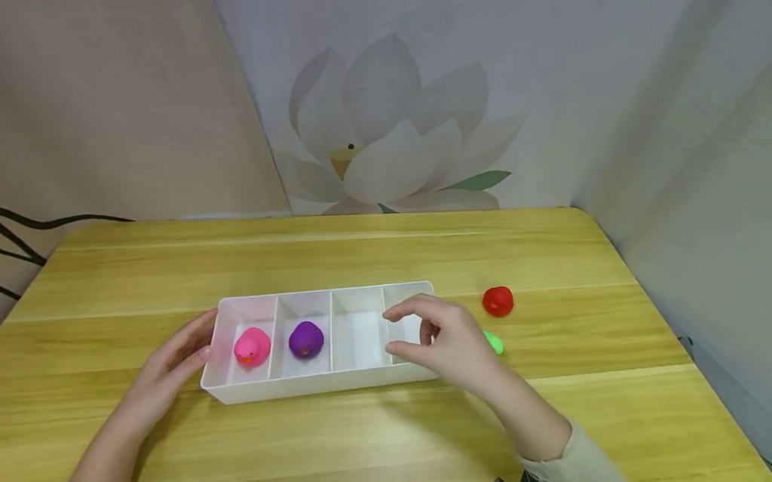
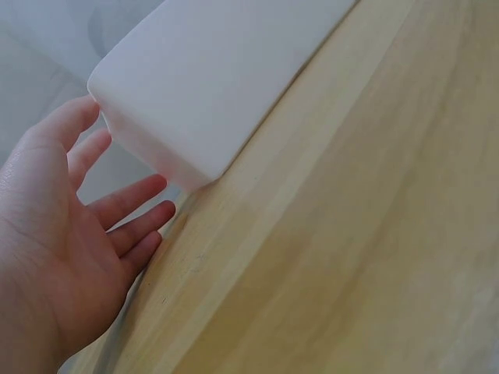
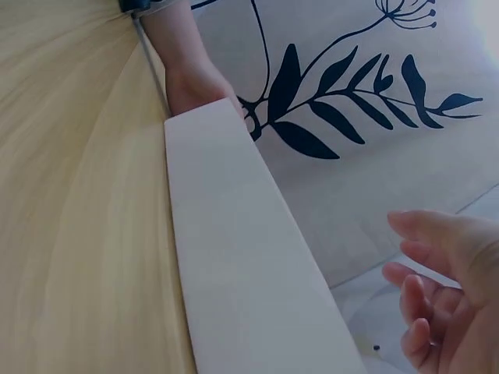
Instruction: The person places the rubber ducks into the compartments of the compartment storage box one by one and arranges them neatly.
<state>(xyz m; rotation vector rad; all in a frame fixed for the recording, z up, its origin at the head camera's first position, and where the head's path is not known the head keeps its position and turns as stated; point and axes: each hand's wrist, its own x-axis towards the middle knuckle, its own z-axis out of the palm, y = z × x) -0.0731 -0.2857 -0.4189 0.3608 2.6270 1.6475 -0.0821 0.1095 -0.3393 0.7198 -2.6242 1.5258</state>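
A white divided box [image 1: 322,383] lies lengthwise on the table. A pink toy duck [image 1: 252,347] sits in its leftmost compartment, and a purple toy duck [image 1: 306,340] in the one beside it. At the box's left end, my left hand [image 1: 176,356] touches the wall with its fingertips; the left wrist view shows that hand [image 2: 70,226] with fingers spread. My right hand [image 1: 450,339] hovers over the rightmost compartment, thumb and index finger apart, holding nothing. In the right wrist view the same hand [image 3: 452,288] is beside the box's long wall [image 3: 249,257], clear of it.
Right of the box, a red toy duck [image 1: 497,302] rests on the wooden table [image 1: 348,456]. A bright green object [image 1: 494,342] is partly hidden behind my right hand. A curtain with a printed lotus [image 1: 391,135] hangs behind the table's far edge.
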